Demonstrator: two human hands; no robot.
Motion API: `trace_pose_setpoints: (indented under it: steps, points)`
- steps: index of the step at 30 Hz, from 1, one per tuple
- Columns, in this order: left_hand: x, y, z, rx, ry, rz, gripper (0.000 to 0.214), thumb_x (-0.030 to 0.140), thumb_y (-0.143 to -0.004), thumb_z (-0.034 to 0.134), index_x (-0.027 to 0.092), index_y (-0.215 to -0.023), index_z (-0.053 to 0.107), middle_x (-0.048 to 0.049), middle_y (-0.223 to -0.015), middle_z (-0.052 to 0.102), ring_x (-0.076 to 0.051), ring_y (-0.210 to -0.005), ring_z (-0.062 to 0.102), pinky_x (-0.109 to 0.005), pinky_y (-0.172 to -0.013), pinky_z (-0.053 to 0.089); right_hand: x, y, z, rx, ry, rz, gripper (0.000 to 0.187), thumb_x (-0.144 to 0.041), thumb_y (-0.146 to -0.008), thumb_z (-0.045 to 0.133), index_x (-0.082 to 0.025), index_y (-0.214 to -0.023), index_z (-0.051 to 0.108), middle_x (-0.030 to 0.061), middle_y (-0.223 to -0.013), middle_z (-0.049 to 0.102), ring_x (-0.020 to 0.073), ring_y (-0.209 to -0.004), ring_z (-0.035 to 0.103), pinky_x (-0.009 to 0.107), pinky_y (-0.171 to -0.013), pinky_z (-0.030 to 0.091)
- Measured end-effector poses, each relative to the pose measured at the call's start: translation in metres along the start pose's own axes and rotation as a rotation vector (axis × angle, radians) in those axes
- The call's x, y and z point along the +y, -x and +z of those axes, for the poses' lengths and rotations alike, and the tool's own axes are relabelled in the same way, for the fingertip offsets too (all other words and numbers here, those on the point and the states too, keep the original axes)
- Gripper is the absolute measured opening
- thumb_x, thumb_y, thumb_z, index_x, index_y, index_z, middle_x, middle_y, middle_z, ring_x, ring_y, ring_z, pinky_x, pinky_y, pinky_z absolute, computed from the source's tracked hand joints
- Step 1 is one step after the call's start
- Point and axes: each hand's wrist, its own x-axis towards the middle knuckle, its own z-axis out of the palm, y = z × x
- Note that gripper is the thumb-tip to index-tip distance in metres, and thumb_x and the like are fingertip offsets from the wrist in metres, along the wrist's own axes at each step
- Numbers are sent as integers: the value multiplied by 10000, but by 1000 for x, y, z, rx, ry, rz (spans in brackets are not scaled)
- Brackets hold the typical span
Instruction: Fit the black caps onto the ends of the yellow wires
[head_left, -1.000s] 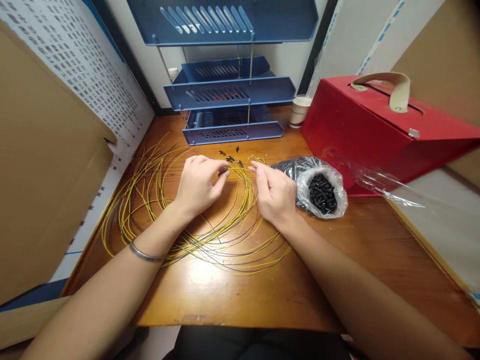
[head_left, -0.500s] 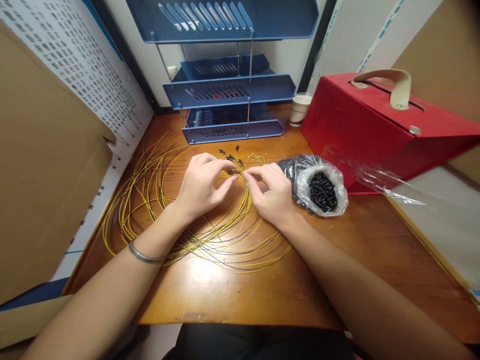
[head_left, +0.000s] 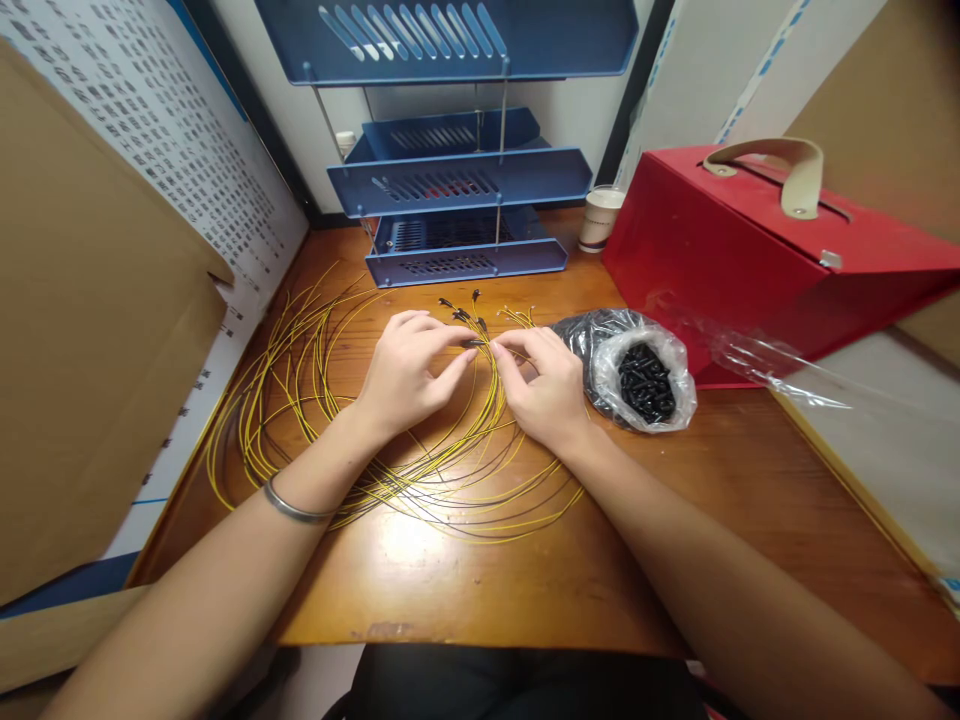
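My left hand [head_left: 411,368] pinches a small black sleeve [head_left: 472,343] between thumb and fingertips. Facing it, my right hand [head_left: 541,380] is closed in a pinch on a thin yellow wire [head_left: 491,350] at the sleeve's right end. How far the wire sits inside the sleeve is hidden by the fingers. Just behind the hands, several wire ends carry black sleeves [head_left: 461,314], while other wire ends [head_left: 517,316] beside them show bare metal tips. Long yellow and dark wires [head_left: 450,490] lie in wide loops under and around both hands.
A clear plastic bag [head_left: 679,375] of black sleeves [head_left: 645,385] stands open right of my right hand. Behind are a blue tiered tray [head_left: 465,265], a paper cup [head_left: 600,220] and a red box [head_left: 720,270] with a beige handle. Cardboard [head_left: 97,330] stands at the left.
Both hands have shifted very slightly to the right, still pinched together at the sleeve and wire. The black sleeve is now more covered by my left fingers.
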Motion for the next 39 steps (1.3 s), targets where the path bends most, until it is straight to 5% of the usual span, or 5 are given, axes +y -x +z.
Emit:
trace_pose_setpoints:
  steps: [4, 12, 39]
  points:
    - [-1, 1, 1, 6, 5, 24, 213, 299, -936, 605, 197, -1098, 701, -67, -1047, 777, -213, -930, 678, -399, -966, 475, 0, 1, 0, 9, 11, 22, 118, -219, -954, 569, -213, -868, 651, 45, -849, 732, 198, -787, 639, 353, -766, 492]
    - [-4, 1, 2, 47, 19, 36, 152, 289, -968, 594, 212, -1009, 718, -28, -960, 796, -174, -864, 718, -397, -1025, 476, 0, 1, 0, -4, -32, 42, 122, -215, -953, 561, -203, -866, 646, 44, -838, 718, 190, -769, 641, 347, -753, 491]
    - [0, 0, -3, -13, 45, -147, 189, 354, -957, 613, 237, -1002, 755, -27, -963, 791, -190, -913, 693, -348, -928, 496, 1, 2, 0, -32, -81, 143, 104, -254, -944, 574, -205, -899, 654, 38, -867, 709, 167, -732, 630, 321, -699, 490]
